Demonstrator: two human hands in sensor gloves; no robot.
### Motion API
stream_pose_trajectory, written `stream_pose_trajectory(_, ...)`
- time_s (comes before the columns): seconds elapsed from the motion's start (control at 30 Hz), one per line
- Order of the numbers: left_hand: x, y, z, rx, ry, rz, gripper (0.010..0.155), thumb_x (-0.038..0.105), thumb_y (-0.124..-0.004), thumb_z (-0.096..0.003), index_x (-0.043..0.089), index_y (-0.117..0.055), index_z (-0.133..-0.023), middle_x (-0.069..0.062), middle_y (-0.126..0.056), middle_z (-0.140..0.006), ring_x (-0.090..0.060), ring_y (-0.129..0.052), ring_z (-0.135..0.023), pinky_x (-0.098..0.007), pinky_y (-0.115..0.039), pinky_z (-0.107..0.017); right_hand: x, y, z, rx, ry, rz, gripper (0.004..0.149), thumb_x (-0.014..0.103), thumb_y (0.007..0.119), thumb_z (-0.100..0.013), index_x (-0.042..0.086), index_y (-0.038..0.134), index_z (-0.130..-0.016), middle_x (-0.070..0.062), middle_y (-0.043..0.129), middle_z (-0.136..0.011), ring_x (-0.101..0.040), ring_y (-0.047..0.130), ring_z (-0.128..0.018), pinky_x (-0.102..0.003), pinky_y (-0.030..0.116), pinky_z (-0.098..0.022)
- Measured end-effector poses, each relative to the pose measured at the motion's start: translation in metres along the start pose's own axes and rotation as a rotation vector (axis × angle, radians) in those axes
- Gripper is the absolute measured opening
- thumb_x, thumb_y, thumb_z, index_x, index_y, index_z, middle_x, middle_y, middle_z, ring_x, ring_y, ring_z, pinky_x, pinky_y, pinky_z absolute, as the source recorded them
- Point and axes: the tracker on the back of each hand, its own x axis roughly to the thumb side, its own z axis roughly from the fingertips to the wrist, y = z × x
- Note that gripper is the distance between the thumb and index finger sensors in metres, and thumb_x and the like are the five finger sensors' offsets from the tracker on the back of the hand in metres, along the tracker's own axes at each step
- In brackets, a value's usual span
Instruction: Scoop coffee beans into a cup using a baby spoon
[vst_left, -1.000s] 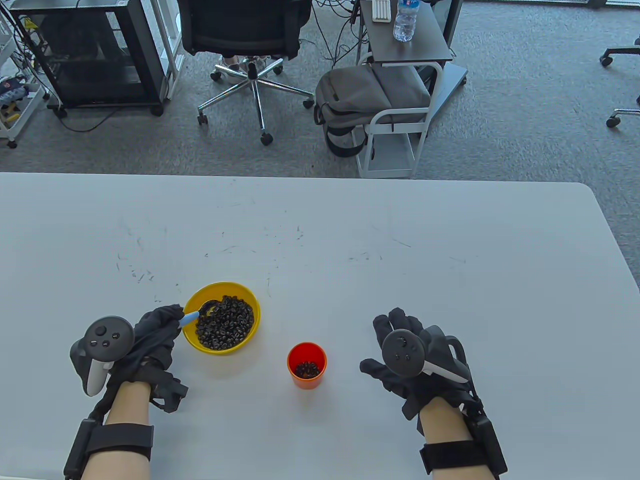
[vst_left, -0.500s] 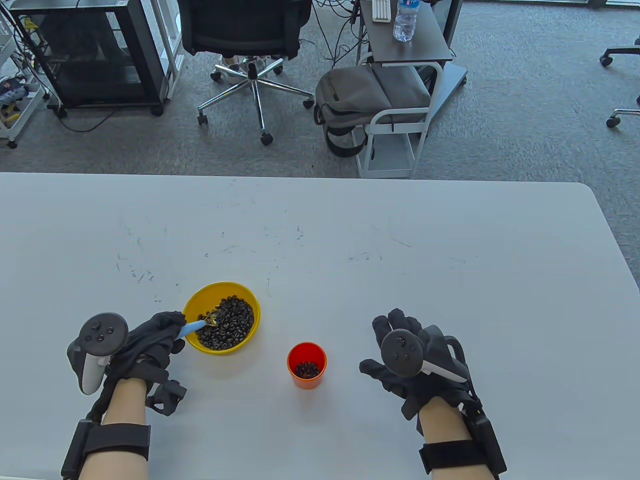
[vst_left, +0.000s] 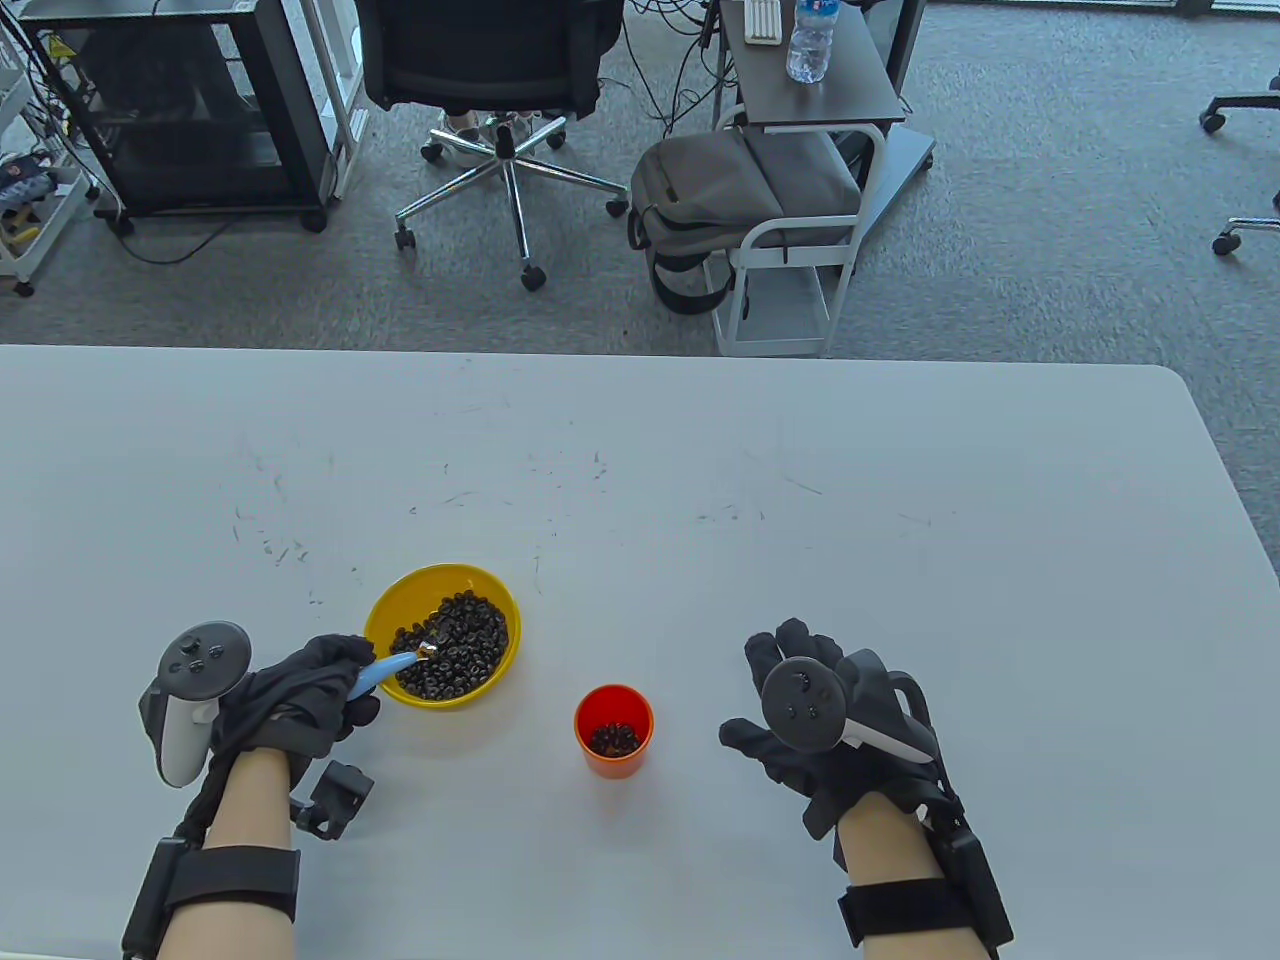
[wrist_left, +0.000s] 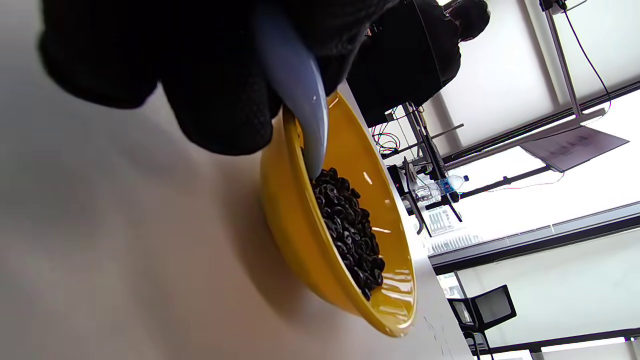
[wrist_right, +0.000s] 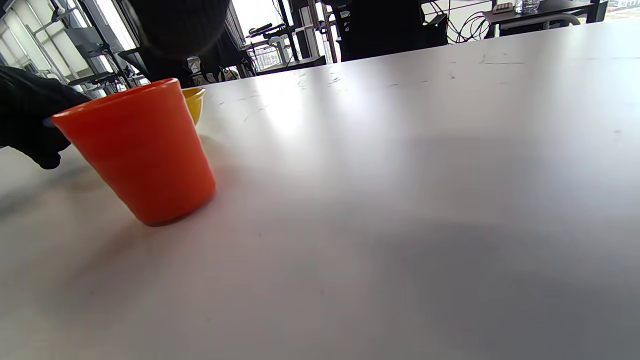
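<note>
Furthest to the left of the yellow bowl, the left hand grips the pale blue handle of the baby spoon, its fingers wrapped tight round the handle. The spoon reaches over the bowl's near-left rim, and its tip is buried in the coffee beans; in the left wrist view the handle dips straight down into the dark pile. Whether the scoop is loaded I cannot tell from here.

To the right of the bowl, a little nearer the person, stands the orange cup, upright on the counter. A shallow layer of beans already lies in its bottom, so some scooping looks done, but the cup is far from full and the bowl holds plenty.

Further right of the bowl, beyond the cup, the right hand rests palm down on the counter with its fingers spread, holding nothing and not touching the cup.

My guess is this is the middle of the job: another spoonful has to be lifted and carried rightward to the cup.
</note>
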Motion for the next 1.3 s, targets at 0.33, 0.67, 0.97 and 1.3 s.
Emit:
stream_pose_trajectory(0.33, -0.001, 0.005, 0.004, 0.023, 0.010, 0.104, 0.043, 0.006, -0.065, -0.0568, -0.003, -0.073, -0.098, -0.038, -0.081, -0.086, -0.044, -0.098, -0.056, -0.065, -0.079, -0.048, -0.001, -0.001, 0.000, -0.005, 0.000, -0.005, 0.085, 0.054, 0.066, -0.057, -0.002, 0.030, -0.109, -0.041, 0.024, -0.108, -0.067, 0.036, -0.090, -0.077, 0.046, -0.062)
stream_pose_trajectory(0.67, 0.006, 0.007, 0.006, 0.025, -0.040, 0.153, 0.043, 0.007, -0.064, -0.0570, -0.002, -0.073, -0.098, -0.037, -0.080, -0.087, -0.043, -0.098, -0.057, -0.065, -0.079, -0.048, -0.001, -0.001, 0.000, -0.007, 0.001, -0.007, 0.085, 0.054, 0.066, -0.057, -0.002, 0.030, -0.109, -0.041, 0.024, -0.108, -0.067, 0.036, -0.090, -0.077, 0.046, -0.062)
stream_pose_trajectory(0.97, 0.005, 0.006, 0.004, 0.016, -0.045, 0.143, 0.043, 0.007, -0.064, -0.0571, -0.002, -0.073, -0.098, -0.037, -0.080, -0.087, -0.043, -0.098, -0.057, -0.065, -0.079, -0.049, -0.001, 0.000, 0.000, -0.004, 0.001, -0.004, 0.085, 0.054, 0.066, -0.056, -0.002, 0.030, -0.109, -0.041, 0.024, -0.108, -0.067, 0.036, -0.090, -0.077, 0.046, -0.062)
stream_pose_trajectory(1.3, 0.023, -0.006, 0.006, -0.041, -0.124, 0.120, 0.043, 0.007, -0.064, -0.0573, -0.002, -0.073, -0.098, -0.036, -0.081, -0.087, -0.042, -0.098, -0.056, -0.064, -0.080, -0.048, -0.001, -0.001, 0.001, -0.007, 0.001, -0.008, 0.085, 0.054, 0.066, -0.057, -0.002, 0.030, -0.109, -0.041, 0.024, -0.108, -0.067, 0.036, -0.090, -0.077, 0.046, -0.062)
